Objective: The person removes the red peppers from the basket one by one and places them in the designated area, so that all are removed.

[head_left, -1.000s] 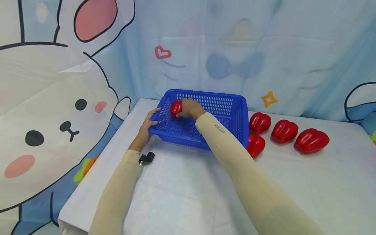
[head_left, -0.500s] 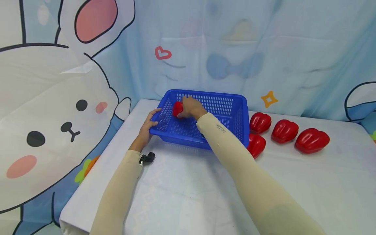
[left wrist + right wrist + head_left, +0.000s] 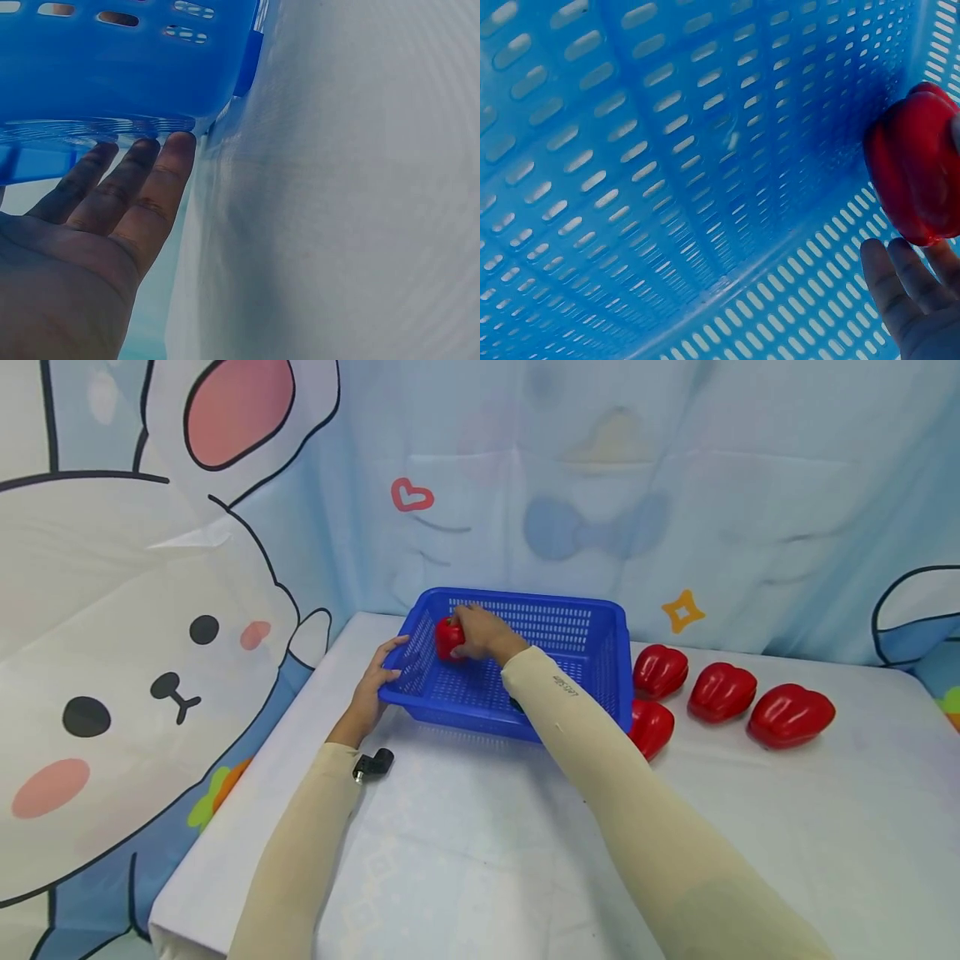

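Note:
Inside the blue plastic basket, my right hand grips a red bell pepper near the left end. The right wrist view has the glossy pepper close to the basket's slotted wall, with several of my right fingers against its lower side. At the basket's left end my left hand touches the outside, thumb toward the front rim. Seen from the left wrist, its fingers reach out nearly straight with their tips at the basket's wall.
Several more red bell peppers lie on the white table right of the basket. One pepper is partly hidden by the basket and my right sleeve. A printed curtain hangs behind.
The pepper in my right hand has turned slightly within the basket, and its top now shows more. My left hand and the basket hold nearly the same place.

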The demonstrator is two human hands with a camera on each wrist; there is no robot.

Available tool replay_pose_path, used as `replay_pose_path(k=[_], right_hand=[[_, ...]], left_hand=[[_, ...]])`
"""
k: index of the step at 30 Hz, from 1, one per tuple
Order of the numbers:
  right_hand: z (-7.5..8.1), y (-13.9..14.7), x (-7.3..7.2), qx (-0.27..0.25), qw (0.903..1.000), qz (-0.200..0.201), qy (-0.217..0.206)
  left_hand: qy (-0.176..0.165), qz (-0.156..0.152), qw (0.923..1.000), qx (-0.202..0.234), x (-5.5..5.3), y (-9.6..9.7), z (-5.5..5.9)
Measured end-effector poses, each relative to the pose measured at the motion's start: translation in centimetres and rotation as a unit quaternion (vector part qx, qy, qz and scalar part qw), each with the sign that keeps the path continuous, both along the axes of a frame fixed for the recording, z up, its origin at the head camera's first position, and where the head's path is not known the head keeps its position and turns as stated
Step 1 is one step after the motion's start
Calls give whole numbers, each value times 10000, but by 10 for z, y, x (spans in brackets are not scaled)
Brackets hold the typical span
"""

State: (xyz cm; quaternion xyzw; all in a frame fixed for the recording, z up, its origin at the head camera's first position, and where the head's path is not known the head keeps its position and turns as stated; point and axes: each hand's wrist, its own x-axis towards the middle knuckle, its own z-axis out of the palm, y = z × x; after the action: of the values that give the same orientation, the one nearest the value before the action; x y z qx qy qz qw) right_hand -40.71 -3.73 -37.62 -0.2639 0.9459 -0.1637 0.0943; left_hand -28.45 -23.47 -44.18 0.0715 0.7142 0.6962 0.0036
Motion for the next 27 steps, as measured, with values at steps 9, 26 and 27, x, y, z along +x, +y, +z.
replay_pose_path(k=[9, 26, 27], right_hand=[[2, 3, 1, -211, 9993, -72, -295], [3, 2, 5, 4, 9947, -635, -804], [2, 2, 5, 62, 9946, -552, -871]], left_hand=[[5, 60, 9999, -92, 1, 0, 1], [-36, 91, 9998, -163, 1, -1, 0], [-32, 100, 9998, -173, 1, 0, 0]])
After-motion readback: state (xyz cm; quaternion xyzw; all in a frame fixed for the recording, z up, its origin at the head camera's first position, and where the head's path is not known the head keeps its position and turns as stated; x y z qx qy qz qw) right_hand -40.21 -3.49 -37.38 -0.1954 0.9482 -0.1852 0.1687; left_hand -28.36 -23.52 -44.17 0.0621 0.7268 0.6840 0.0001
